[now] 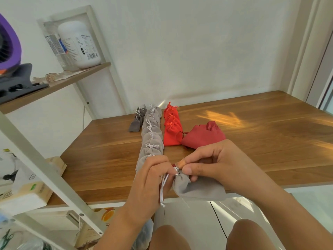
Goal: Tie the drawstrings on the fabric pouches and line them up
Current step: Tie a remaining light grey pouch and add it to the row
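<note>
Grey pouch [198,191] is hanging at lower centre, the right hand [219,163] pinching its neck, the left hand [149,179] gripping its white drawstring [162,191].

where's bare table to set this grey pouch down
Wide bare table right of the dark red pouch. A narrower strip between the light grey row and the table's left edge. Crowded mid-table, where it flanks the red row.
</note>
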A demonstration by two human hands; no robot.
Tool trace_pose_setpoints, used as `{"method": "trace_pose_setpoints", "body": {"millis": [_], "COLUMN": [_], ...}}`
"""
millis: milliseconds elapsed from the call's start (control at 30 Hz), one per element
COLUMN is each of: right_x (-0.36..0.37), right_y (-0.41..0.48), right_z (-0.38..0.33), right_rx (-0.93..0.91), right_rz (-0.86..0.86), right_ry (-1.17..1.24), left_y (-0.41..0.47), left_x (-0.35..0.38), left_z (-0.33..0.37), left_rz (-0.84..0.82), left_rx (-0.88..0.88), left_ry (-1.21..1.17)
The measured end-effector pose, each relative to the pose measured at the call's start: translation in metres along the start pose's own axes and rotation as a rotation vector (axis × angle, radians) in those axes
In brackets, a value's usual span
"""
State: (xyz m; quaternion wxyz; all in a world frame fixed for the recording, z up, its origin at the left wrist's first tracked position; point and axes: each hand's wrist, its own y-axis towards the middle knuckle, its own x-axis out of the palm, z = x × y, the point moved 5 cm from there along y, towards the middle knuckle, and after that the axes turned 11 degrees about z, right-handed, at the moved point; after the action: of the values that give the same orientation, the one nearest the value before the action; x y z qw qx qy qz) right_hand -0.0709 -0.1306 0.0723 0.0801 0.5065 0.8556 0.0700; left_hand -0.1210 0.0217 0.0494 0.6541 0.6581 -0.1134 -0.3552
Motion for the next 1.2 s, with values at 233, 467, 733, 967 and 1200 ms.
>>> {"method": "trace_pose_setpoints", "body": {"millis": [233, 467, 733, 967, 1200], "right_x": [0.002, 0.001, 0.001, -0.02, -0.025], "right_y": [0.006, 0.008, 0.01, 0.016, 0.015], "right_z": [-0.001, 0.001, -0.001, 0.006, 0.016], "right_rx": [0.032, -0.003, -0.186, -0.141, -0.203], "right_rz": [0.044, 0.069, 0.267, 0.301, 0.349], "right_ry": [-0.058, -0.127, -0.204, -0.165, -0.326], "left_y": [0.002, 0.004, 0.007, 0.028, 0.012], "left_x": [-0.002, 0.001, 0.004, 0.003, 0.014], "left_z": [0.006, 0.001, 0.013, 0.0, 0.0], "left_rz": [0.001, -0.055, -0.028, 0.001, -0.046], "left_rx": [0.091, 0.168, 0.236, -0.12, -0.398], "left_ry": [-0.058, -0.023, -0.382, -0.032, -0.149]}}
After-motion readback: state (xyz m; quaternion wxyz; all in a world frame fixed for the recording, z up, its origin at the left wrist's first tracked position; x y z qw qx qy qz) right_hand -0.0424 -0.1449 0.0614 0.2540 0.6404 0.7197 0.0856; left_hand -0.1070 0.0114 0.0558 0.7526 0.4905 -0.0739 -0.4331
